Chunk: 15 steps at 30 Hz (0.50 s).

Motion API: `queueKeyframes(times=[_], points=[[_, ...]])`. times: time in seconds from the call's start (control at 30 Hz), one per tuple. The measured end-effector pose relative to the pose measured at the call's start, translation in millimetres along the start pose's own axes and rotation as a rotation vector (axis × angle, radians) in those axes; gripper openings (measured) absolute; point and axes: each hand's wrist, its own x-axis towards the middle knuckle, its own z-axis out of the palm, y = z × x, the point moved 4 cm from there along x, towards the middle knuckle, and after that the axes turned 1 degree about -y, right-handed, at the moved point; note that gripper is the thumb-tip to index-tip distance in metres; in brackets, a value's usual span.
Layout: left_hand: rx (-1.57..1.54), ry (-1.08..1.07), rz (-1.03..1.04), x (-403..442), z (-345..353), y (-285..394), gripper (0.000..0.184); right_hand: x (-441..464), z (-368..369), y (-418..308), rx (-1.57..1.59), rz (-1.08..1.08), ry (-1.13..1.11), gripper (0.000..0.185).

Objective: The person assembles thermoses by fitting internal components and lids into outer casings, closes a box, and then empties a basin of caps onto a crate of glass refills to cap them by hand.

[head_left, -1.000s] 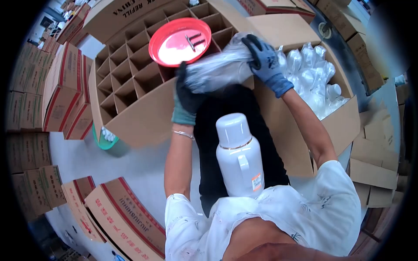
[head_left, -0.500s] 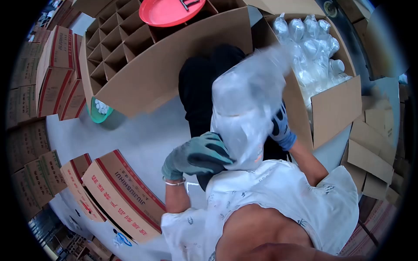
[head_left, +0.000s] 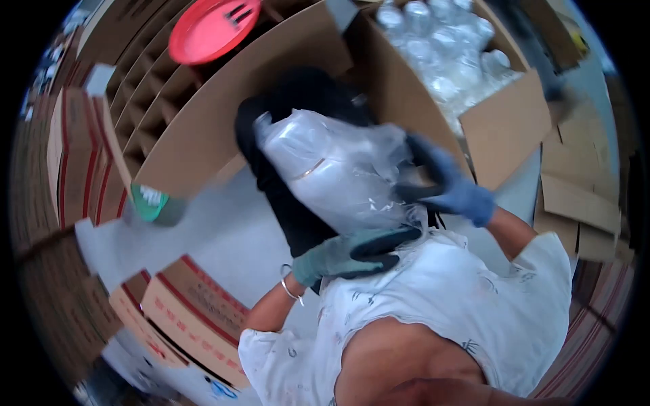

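Observation:
A bulky clear plastic bag (head_left: 328,169) lies tilted across my lap, with a thin gold-brown line on its upper face. What is inside cannot be made out. My left hand (head_left: 355,256), in a green-grey glove, holds the bag's lower edge close to my shirt, fingers straight and thumb opposed. At the bag's right end is my right hand (head_left: 447,181), in a blue-grey glove, with thumb and fingers spread apart; it is slightly blurred. Past my knees stands a carton (head_left: 223,128) with cardboard dividers.
A red dish (head_left: 213,34) with small dark pieces rests on the dividers. To the right, an open box (head_left: 504,128) holds several clear bottles (head_left: 447,61). A green container (head_left: 147,203) with white pieces is at left. Printed cartons (head_left: 196,311) stand lower left; flattened cardboard (head_left: 579,203) lies right.
The bag has swung down and left from upright to lying across my lap. My right hand has come out from beside it with fingers spread. The view has shifted.

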Motion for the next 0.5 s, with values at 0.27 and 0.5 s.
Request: queueKeyframes(times=[0.27,0.5], points=[[-0.13,-0.186,-0.179,21.0,-0.8,8.5,0.056,19.7,-47.5,52.3,0.781,0.19,0.275,0.026],[0.077,0.266,-0.252,29.6,-81.5,-27.7,0.046,17.4,-275.0,143.2,-0.061,-0.083,1.188,0.024]])
